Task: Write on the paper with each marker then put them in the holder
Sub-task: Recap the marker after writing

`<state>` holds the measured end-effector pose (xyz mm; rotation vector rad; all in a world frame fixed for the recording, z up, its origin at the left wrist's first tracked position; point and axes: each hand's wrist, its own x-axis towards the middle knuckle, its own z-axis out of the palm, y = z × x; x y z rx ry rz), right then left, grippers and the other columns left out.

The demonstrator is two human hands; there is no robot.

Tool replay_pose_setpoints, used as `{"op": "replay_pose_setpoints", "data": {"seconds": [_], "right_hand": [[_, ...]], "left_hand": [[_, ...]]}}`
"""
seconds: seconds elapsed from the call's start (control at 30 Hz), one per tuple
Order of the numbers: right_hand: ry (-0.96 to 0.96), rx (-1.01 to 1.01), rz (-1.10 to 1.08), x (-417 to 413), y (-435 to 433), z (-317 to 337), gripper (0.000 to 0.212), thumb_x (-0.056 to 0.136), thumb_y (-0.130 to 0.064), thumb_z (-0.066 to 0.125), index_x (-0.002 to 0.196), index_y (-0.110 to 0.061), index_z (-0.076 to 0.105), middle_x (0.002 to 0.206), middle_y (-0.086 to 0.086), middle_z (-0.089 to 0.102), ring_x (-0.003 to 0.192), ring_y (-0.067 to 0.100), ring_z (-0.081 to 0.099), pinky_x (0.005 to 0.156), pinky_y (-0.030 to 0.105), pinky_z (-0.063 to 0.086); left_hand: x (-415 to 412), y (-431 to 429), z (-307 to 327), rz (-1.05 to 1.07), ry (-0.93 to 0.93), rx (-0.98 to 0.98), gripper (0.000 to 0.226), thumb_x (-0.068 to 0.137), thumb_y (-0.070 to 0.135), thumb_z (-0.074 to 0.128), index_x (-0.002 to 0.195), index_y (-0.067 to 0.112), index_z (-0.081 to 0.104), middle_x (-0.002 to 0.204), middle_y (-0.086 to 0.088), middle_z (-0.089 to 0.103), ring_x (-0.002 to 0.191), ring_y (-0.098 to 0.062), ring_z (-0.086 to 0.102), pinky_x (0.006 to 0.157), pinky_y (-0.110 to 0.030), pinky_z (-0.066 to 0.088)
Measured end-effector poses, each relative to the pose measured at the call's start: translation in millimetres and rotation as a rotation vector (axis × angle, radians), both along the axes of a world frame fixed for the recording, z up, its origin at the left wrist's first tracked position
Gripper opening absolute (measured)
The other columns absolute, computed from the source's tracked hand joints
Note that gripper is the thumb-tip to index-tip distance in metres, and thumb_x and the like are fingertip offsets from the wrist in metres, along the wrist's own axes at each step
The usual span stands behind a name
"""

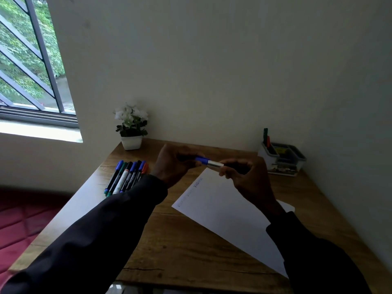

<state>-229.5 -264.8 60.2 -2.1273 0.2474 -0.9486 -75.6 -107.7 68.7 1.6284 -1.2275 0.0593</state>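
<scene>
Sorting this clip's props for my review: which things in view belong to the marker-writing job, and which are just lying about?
Belongs to the job:
- blue marker, held between left hand and right hand
- row of markers on the table
- paper, some writing already near its far edge
- holder, two markers already inside

Just lying about:
- potted plant
- window

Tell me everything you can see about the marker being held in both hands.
The marker is held level above the table, over the paper's far corner, touching nothing but the hands. It has a blue cap or end section on the left, a silvery band in the middle, and a dark barrel on the right, likely plastic. The left hand grips the blue end and the right hand pinches the barrel. Whether the cap is fully seated cannot be told; the tip is hidden.
</scene>
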Motion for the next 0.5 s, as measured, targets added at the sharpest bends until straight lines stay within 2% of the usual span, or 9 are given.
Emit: {"op": "replay_pose_setpoints", "data": {"seconds": [0.17, 0.33, 0.43, 0.5], "right_hand": [[-0.005, 0.014, -0.04, 4.6, -5.3, -5.4, 0.015, 0.086, -0.005, 0.075, 0.094, -0.017, 0.078, 0.072, -0.007, 0.075, 0.063, 0.009, 0.07, 0.063, 0.026, 0.059], [-0.019, 0.074, -0.062, 2.4, -7.2, -12.5, 0.013, 0.088, -0.007, 0.074, 0.092, -0.018, 0.077, 0.071, -0.005, 0.075, 0.062, 0.012, 0.07, 0.062, 0.026, 0.059], [0.06, 0.1, -0.014, -2.2, -10.7, -13.4, 0.009, 0.09, -0.01, 0.072, 0.096, -0.015, 0.075, 0.076, -0.002, 0.076, 0.065, 0.013, 0.072, 0.064, 0.028, 0.06], [0.148, 0.082, 0.013, -3.1, -18.7, -7.9, 0.008, 0.092, -0.012, 0.071, 0.099, -0.014, 0.072, 0.079, -0.004, 0.077, 0.068, 0.013, 0.073, 0.066, 0.03, 0.062]], "left_hand": [[-5.5, -10.5, -5.7, 0.034, -0.026, 0.015, 0.021, 0.081, 0.002, 0.07, 0.098, 0.013, 0.075, 0.091, 0.01, 0.07, 0.086, 0.007, 0.063, 0.074, -0.006, 0.047], [-3.8, -16.9, -4.9, 0.028, -0.07, 0.019, 0.019, 0.083, 0.005, 0.07, 0.099, 0.014, 0.075, 0.094, 0.005, 0.071, 0.088, -0.002, 0.065, 0.077, -0.01, 0.049], [-2.0, -21.3, 2.4, 0.007, -0.164, 0.08, 0.018, 0.085, 0.009, 0.069, 0.1, 0.018, 0.072, 0.095, 0.008, 0.067, 0.088, -0.002, 0.062, 0.077, -0.013, 0.049], [0.6, -30.5, 7.7, -0.007, -0.149, 0.074, 0.02, 0.084, 0.011, 0.07, 0.102, 0.018, 0.072, 0.093, 0.01, 0.067, 0.086, 0.001, 0.063, 0.077, -0.013, 0.05]]}}
